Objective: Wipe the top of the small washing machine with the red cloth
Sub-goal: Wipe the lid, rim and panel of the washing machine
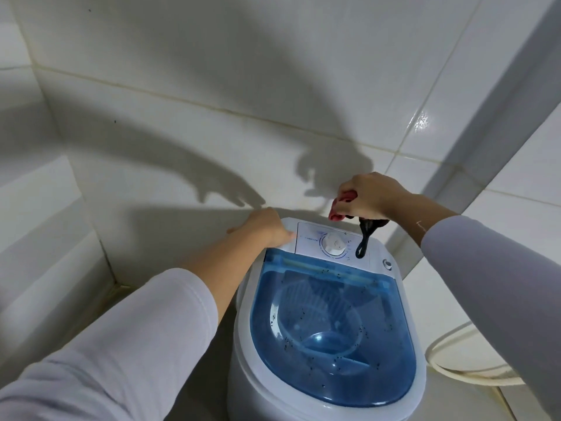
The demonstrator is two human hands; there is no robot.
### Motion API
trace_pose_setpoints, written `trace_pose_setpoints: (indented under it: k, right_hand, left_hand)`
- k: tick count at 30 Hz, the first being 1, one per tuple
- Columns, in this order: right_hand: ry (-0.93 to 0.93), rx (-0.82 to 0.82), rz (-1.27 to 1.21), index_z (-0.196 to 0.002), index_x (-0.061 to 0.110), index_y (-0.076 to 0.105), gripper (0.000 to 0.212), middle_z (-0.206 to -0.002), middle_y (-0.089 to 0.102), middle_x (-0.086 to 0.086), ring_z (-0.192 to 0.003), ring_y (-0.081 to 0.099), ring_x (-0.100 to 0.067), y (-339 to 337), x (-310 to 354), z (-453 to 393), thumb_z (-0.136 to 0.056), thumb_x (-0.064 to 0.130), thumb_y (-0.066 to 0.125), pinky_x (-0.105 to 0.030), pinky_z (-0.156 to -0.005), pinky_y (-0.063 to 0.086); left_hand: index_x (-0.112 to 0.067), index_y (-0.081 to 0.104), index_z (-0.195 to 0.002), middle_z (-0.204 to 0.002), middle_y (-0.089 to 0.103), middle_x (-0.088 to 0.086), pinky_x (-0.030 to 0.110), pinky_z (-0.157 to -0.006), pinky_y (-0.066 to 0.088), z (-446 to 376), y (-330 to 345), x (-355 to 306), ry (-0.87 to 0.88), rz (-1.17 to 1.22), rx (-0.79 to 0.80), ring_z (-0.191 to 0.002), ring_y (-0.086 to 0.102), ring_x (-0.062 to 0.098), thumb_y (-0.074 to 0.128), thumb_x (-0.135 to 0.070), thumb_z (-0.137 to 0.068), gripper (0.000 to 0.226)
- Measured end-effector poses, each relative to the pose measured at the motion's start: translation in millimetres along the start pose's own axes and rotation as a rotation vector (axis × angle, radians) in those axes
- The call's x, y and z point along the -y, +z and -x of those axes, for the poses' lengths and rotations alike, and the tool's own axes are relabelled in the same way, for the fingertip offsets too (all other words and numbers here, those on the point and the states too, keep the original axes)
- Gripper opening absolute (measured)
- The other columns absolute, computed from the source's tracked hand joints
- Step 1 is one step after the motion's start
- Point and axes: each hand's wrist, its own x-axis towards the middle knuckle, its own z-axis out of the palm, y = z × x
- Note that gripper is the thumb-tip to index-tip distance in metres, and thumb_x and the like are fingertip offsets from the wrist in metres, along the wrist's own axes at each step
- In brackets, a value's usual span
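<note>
White tiled corner, glossy walls crossed by arm shadows. Small white washer (306, 387) against the back wall, blue see-through lid (331, 335) shut and speckled with dark specks. Control panel with round white dial (334, 244) at the rear edge; small round button (387, 264) at the rear right corner. Left hand (267, 227) flat, fingers straight, resting on the washer's rear left corner. Right hand (368, 196) curled tight over the rear edge, gripping the bunched red cloth (341, 208) together with a dark looped cord (365, 235), possibly a strap, dangling onto the panel. Pale hose (449, 372) curving along the floor at right.
</note>
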Motion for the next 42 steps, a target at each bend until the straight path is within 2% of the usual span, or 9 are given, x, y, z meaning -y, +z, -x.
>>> trace_pose_setpoints:
  k: [2, 5, 9, 16, 21, 23, 26, 37, 42]
  right_hand:
    - [-0.047, -0.002, 0.03, -0.089, 0.028, 0.066, 0.028, -0.085, 0.061, 0.005, -0.088, 0.057, -0.02, 8.5, 3.4, -4.4, -0.079, 0.054, 0.058, -0.029, -0.072, 0.041]
    - [-0.103, 0.053, 0.051, -0.097, 0.029, 0.066, 0.021, -0.09, 0.057, 0.007, -0.099, 0.057, -0.02, 21.9, 9.6, -9.8, -0.083, 0.043, 0.06, -0.03, -0.077, 0.043]
    - [-0.132, 0.113, 0.017, -0.105, 0.039, 0.068, 0.021, -0.112, 0.063, 0.01, -0.108, 0.056, -0.017, 35.5, 8.6, -12.1, -0.086, 0.031, 0.062, -0.029, -0.084, 0.045]
    - [-0.055, 0.086, -0.006, -0.109, 0.037, 0.069, 0.024, -0.115, 0.066, 0.008, -0.111, 0.056, -0.017, 41.1, -3.1, -8.0, -0.089, 0.027, 0.059, -0.027, -0.085, 0.045]
    - [0.035, 0.1, 0.025, -0.116, 0.034, 0.066, 0.028, -0.117, 0.067, 0.005, -0.11, 0.058, -0.02, 41.0, -17.2, 4.9, -0.09, 0.028, 0.058, -0.03, -0.086, 0.047]
    - [0.064, 0.103, 0.04, -0.118, 0.034, 0.065, 0.029, -0.119, 0.065, 0.004, -0.112, 0.056, -0.021, 42.6, -21.6, 10.3, -0.09, 0.03, 0.057, -0.031, -0.087, 0.047]
    - [0.103, 0.11, 0.059, -0.118, 0.036, 0.064, 0.03, -0.121, 0.065, 0.005, -0.113, 0.056, -0.021, 44.5, -23.3, 15.5, -0.09, 0.033, 0.056, -0.031, -0.086, 0.046]
    - [0.233, 0.074, 0.014, -0.113, 0.022, 0.066, 0.033, -0.106, 0.068, -0.004, -0.095, 0.062, -0.024, 59.2, -10.8, 43.5, -0.091, 0.041, 0.05, -0.028, -0.068, 0.043]
    - [0.248, 0.086, -0.036, -0.107, 0.021, 0.069, 0.031, -0.102, 0.069, -0.005, -0.091, 0.062, -0.024, 61.6, -5.9, 54.9, -0.089, 0.039, 0.051, -0.028, -0.068, 0.045]
  left_hand:
    - [-0.002, 0.029, -0.147, -0.147, 0.042, 0.015, 0.053, -0.109, 0.037, -3.0, 3.1, -7.7, 0.019, 0.0, -0.003, -0.131, 0.045, 0.033, 0.063, -0.048, -0.086, 0.084]
    - [-0.007, 0.027, -0.148, -0.151, 0.038, 0.012, 0.059, -0.11, 0.031, -7.6, 9.0, -13.5, 0.011, -0.066, 0.003, -0.136, 0.04, 0.033, 0.068, -0.048, -0.081, 0.089]
    - [-0.015, 0.022, -0.152, -0.155, 0.032, 0.008, 0.059, -0.113, 0.026, -16.0, 15.4, -7.4, 0.007, -0.106, 0.006, -0.141, 0.034, 0.032, 0.069, -0.05, -0.079, 0.093]
    - [-0.017, 0.026, -0.15, -0.152, 0.039, 0.008, 0.058, -0.111, 0.029, -18.9, 16.1, -6.3, 0.003, -0.153, 0.009, -0.137, 0.04, 0.032, 0.069, -0.055, -0.076, 0.093]
    - [-0.02, 0.02, -0.152, -0.155, 0.033, 0.006, 0.068, -0.111, 0.015, -8.8, 11.6, -10.7, -0.022, -0.187, 0.023, -0.141, 0.032, 0.033, 0.063, -0.053, -0.084, 0.088]
    - [-0.018, 0.025, -0.15, -0.153, 0.036, 0.007, 0.066, -0.112, 0.018, -10.9, 11.9, -9.6, -0.01, -0.176, 0.029, -0.139, 0.035, 0.034, 0.065, -0.052, -0.082, 0.086]
    - [-0.015, 0.034, -0.145, -0.148, 0.043, 0.008, 0.061, -0.11, 0.029, -14.9, 14.1, -6.5, 0.017, -0.153, 0.022, -0.133, 0.042, 0.034, 0.068, -0.052, -0.078, 0.084]
    - [-0.018, 0.025, -0.15, -0.154, 0.034, 0.008, 0.066, -0.111, 0.019, -3.9, 14.0, -9.5, -0.006, -0.109, 0.003, -0.141, 0.032, 0.032, 0.066, -0.049, -0.083, 0.085]
    - [-0.019, 0.022, -0.152, -0.155, 0.032, 0.008, 0.07, -0.11, 0.012, 6.4, 12.9, -12.7, -0.022, -0.1, 0.003, -0.142, 0.029, 0.033, 0.062, -0.05, -0.087, 0.082]
